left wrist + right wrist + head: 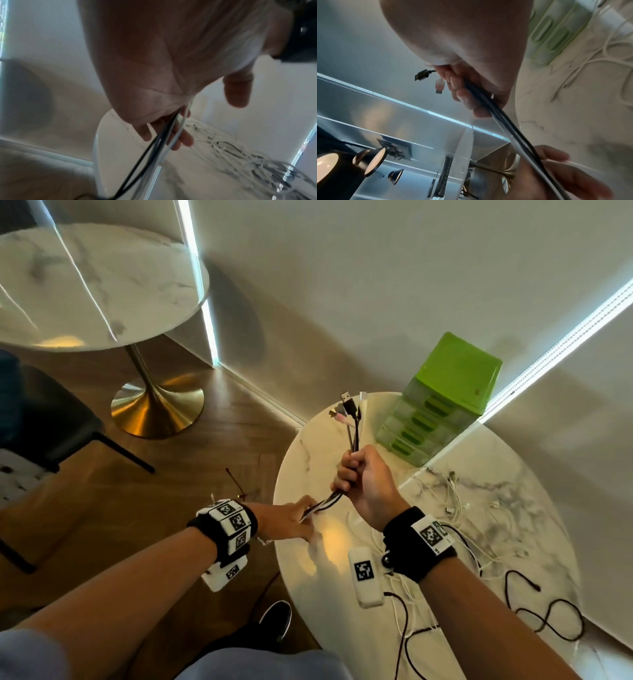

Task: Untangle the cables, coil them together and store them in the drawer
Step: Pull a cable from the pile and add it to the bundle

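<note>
— What's the right hand (364, 481) doing?

— It's raised above the round table (513, 529), fist upright, fingers (464, 97) curled tight round a bundle of cables (352, 436). The plugs (347, 402) stick up out of the top of the fist, a black one highest, a pinkish one beside it.

— And the left hand (291, 522)?

— Lower, at the table's left edge, arm reaching across from the left. The same bundle runs down from the fist into it. The strands pass between its fingers (186, 138), which are only loosely bent; the thumb (238, 92) stands apart. I can't tell how firmly it grips.

— The rest of the cables?

— A loose tangle of white cables (455, 501) lies on the table's right side, and a black cable (548, 614) loops near the front right edge.

— The drawers?

— A green drawer unit (442, 402) stands at the table's far edge, against the wall, all drawers pushed in.
</note>
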